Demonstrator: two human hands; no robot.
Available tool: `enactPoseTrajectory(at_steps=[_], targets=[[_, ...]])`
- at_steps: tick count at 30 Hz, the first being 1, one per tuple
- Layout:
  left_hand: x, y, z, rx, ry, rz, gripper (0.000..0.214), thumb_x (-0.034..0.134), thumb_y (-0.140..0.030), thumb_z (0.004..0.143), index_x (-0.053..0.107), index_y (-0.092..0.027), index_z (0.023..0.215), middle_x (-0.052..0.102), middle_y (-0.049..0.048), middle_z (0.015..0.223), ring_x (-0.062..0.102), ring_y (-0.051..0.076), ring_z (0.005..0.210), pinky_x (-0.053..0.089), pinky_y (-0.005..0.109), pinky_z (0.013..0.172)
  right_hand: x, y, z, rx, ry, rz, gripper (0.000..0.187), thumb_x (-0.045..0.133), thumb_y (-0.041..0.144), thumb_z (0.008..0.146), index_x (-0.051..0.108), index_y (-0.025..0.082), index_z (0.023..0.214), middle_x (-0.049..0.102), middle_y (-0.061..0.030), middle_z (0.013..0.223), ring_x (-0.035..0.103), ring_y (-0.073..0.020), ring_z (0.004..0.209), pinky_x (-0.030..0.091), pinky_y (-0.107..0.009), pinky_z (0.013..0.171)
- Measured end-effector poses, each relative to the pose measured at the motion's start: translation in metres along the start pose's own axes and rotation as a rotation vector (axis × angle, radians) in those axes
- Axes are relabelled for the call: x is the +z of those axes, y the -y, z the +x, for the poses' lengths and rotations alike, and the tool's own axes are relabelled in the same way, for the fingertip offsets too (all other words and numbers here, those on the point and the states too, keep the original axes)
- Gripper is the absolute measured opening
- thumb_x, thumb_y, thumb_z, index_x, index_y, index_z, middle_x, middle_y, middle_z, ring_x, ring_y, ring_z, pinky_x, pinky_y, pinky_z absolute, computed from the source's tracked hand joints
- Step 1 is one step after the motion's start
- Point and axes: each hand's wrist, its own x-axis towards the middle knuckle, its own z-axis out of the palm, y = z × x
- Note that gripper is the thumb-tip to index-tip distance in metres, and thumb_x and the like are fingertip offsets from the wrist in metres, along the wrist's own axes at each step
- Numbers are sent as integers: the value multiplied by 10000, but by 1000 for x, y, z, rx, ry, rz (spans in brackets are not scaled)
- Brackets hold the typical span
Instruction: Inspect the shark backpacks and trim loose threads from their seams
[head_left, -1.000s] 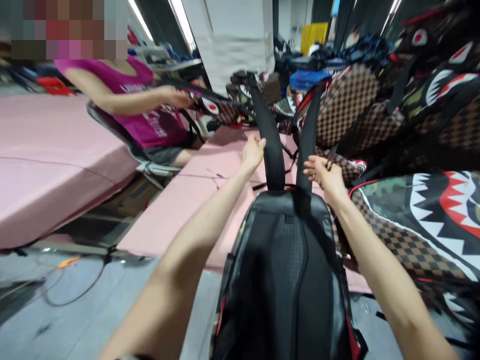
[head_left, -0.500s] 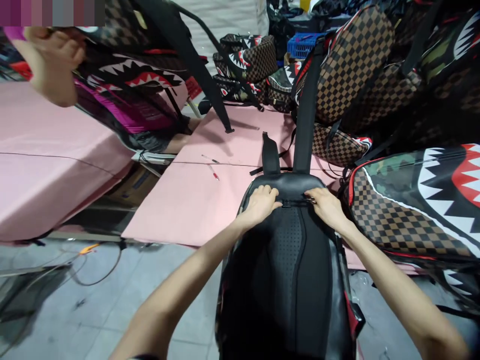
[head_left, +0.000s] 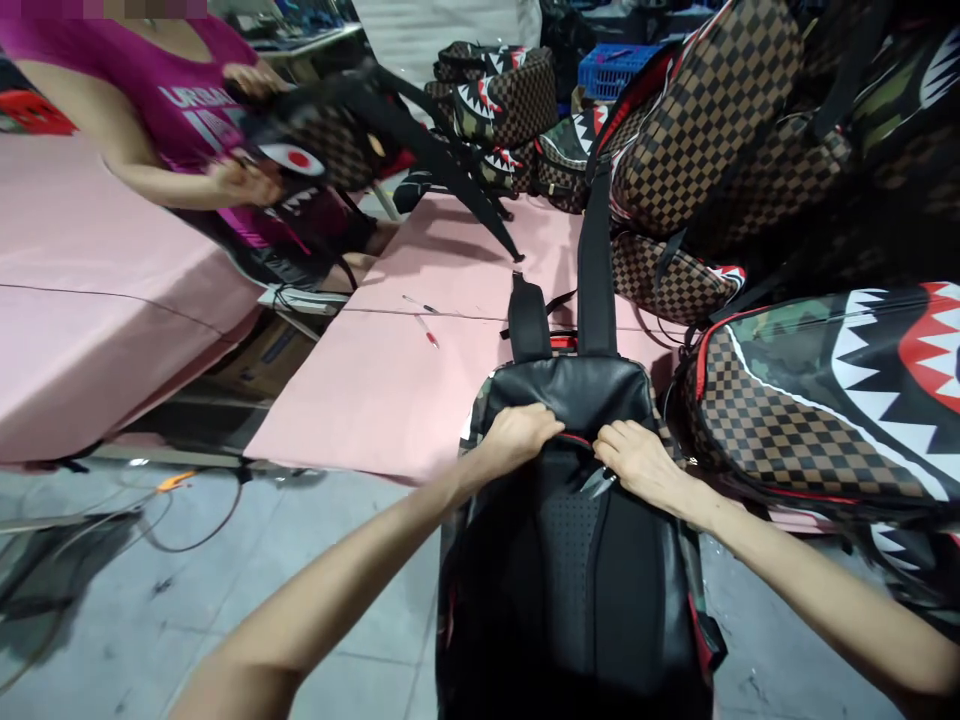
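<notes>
A black backpack [head_left: 630,590] lies back side up before me, its shoulder straps [head_left: 596,270] stretched away over the table. My left hand [head_left: 521,438] is closed on the upper edge of an opening across the back panel, where a red lining [head_left: 576,439] shows. Close beside it, my right hand [head_left: 636,460] is curled at the same opening. Metal blades of small scissors [head_left: 598,484] stick out from under its fingers, pointing down and left. The fingertips of both hands are partly hidden in the opening.
Checkered and camouflage backpacks with shark teeth [head_left: 810,410] crowd the right side. Two pens [head_left: 427,332] lie on the pink table [head_left: 352,400]. At the left, another person [head_left: 180,130] holds a backpack [head_left: 337,140]. A blue crate [head_left: 611,72] stands behind.
Both hands have moved slightly nearer me and closer together. The opening now gapes, showing red lining, and the scissor blades have come into view. The other person has lowered their backpack.
</notes>
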Motion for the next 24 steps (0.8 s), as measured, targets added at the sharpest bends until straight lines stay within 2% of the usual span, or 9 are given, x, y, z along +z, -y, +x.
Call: enactPoseTrajectory(at_steps=[3, 6, 8, 12, 14, 17, 19, 21, 24], targets=[[-14, -11, 35, -197, 89, 44, 364, 599, -442, 783, 581, -174, 539, 575, 55, 585, 606, 206, 704, 371, 249, 625, -1, 3, 0, -22, -30, -8, 244, 376, 54, 885, 587, 144, 804, 531, -53, 764, 413, -178, 705, 286, -314, 619], [-10, -19, 56, -323, 72, 57, 296, 700, -398, 701, 590, -167, 552, 573, 56, 576, 626, 240, 729, 392, 266, 652, -3, 9, -5, -50, -60, 37, 261, 373, 93, 907, 587, 143, 766, 526, -53, 739, 413, -174, 690, 303, -310, 605], [1, -21, 53, -359, 51, 47, 266, 627, -385, 776, 614, -167, 625, 582, 57, 590, 626, 229, 696, 400, 275, 652, -3, 13, -11, -45, -71, 68, 279, 356, 116, 926, 592, 140, 778, 529, -54, 734, 420, -172, 685, 330, -309, 610], [25, -17, 21, -372, 5, 23, 169, 511, -299, 864, 618, -174, 825, 620, 61, 710, 613, 205, 676, 388, 272, 619, -1, 17, -25, -19, -63, 74, 276, 328, 96, 930, 601, 121, 970, 580, -84, 846, 479, -188, 790, 403, -338, 735], [32, -16, 8, -270, -15, 6, 84, 543, -224, 840, 611, -197, 879, 625, 44, 825, 605, 179, 723, 376, 253, 625, 2, 16, -28, -30, -57, 69, 279, 334, 87, 925, 596, 116, 1016, 595, -91, 891, 493, -196, 842, 410, -352, 797], [30, -14, 10, 44, 36, 55, 168, 512, -172, 847, 610, -234, 968, 592, 25, 931, 572, 135, 698, 332, 234, 569, 7, 12, -28, -37, -46, 72, 262, 355, 98, 923, 605, 103, 1003, 602, -88, 877, 496, -197, 833, 413, -345, 794], [22, -14, 24, 301, 114, 130, 199, 473, -160, 865, 610, -242, 985, 573, 33, 966, 550, 128, 696, 296, 240, 540, 9, 10, -26, -43, -34, 76, 255, 366, 111, 924, 611, 98, 995, 599, -86, 862, 494, -195, 810, 411, -341, 771], [14, -13, 43, 532, 202, 178, 179, 473, -152, 866, 629, -232, 905, 571, 40, 957, 533, 131, 714, 283, 251, 544, 10, 9, -23, -44, -23, 73, 260, 363, 112, 924, 613, 103, 993, 595, -83, 853, 490, -193, 800, 404, -340, 758], [12, -12, 67, 687, 344, 176, 151, 521, -147, 838, 644, -229, 810, 585, 34, 932, 514, 129, 725, 298, 267, 586, 11, 8, -21, -30, -23, 72, 257, 364, 106, 923, 617, 106, 971, 586, -80, 837, 484, -187, 792, 392, -334, 744]])
